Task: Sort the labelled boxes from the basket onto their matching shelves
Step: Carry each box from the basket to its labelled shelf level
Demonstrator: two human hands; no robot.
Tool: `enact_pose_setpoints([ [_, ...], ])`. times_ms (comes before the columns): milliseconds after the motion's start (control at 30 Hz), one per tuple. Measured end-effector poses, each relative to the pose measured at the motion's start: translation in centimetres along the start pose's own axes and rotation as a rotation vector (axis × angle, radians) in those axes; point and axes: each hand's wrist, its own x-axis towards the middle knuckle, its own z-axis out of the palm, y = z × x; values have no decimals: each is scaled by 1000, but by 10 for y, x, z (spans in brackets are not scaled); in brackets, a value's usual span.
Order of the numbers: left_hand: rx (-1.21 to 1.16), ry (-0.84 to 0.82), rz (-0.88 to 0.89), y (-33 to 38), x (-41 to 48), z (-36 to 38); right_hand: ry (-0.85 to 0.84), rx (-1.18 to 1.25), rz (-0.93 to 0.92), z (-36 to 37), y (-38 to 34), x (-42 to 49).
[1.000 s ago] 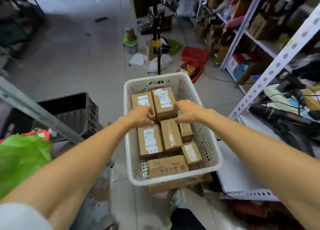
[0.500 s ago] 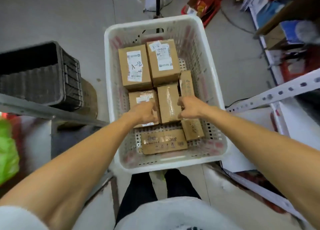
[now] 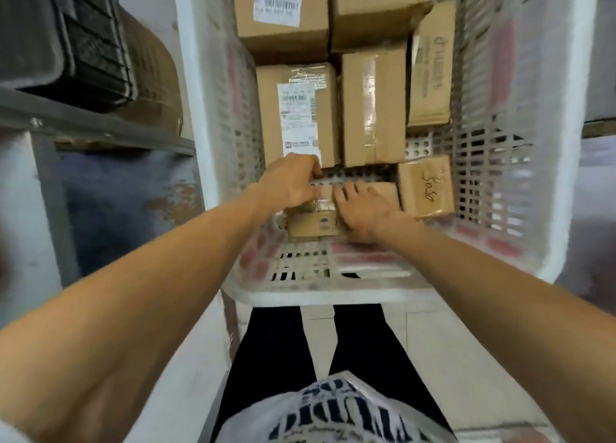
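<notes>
A white perforated plastic basket (image 3: 333,294) fills the centre and top of the frame, seen from straight above, and holds several brown cardboard boxes. At its near end, just below the middle of the frame, lies a small brown cardboard box sealed with clear tape (image 3: 313,224), and both hands are on it. The left hand (image 3: 293,181) has its fingers curled over the box's far left edge and grips it. The right hand (image 3: 365,209) lies across the top of the box with its fingers (image 3: 346,191) spread toward the far edge; I cannot tell whether they hook over that edge or only press down. The two hands are nearly touching. Above the left hand stands a taller cardboard box with a white printed shipping label (image 3: 296,116), and touching its right side is a cardboard box with a shiny tape strip down its middle (image 3: 373,109). Right of the held box sits a small cardboard box with dark handwriting (image 3: 426,186). A black ribbed plastic crate (image 3: 66,36) sits in the upper left above a grey metal shelf rail (image 3: 93,126). At the bottom are the person's black trousers (image 3: 276,359) and white printed shirt (image 3: 333,409).
</notes>
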Motion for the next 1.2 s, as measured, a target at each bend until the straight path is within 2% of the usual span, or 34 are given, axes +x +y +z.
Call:
enact_pose_setpoints([
  [133,-74,39,-33,-7,9,5,54,-97,97,14,-12,22],
  [233,-129,46,-38,-6,7,2,112,-75,120,11,-9,25],
  [333,-142,93,-20,-1,-5,-19,80,26,52,-6,-2,15],
  [433,-155,211,7,12,-20,-60,64,153,-49,-39,12,-11],
  [533,-153,340,31,33,-43,-115,121,341,-66,-77,25,-41],
  [700,-45,509,77,72,-98,-201,304,782,-10,-148,53,-88],
  [867,80,631,91,100,-156,-250,560,1262,-103,-222,78,-145],
  [1000,145,690,68,115,-193,-275,761,1337,-139,-274,94,-186],
  [1200,230,698,63,139,-232,-301,1046,1251,-187,-322,77,-269],
])
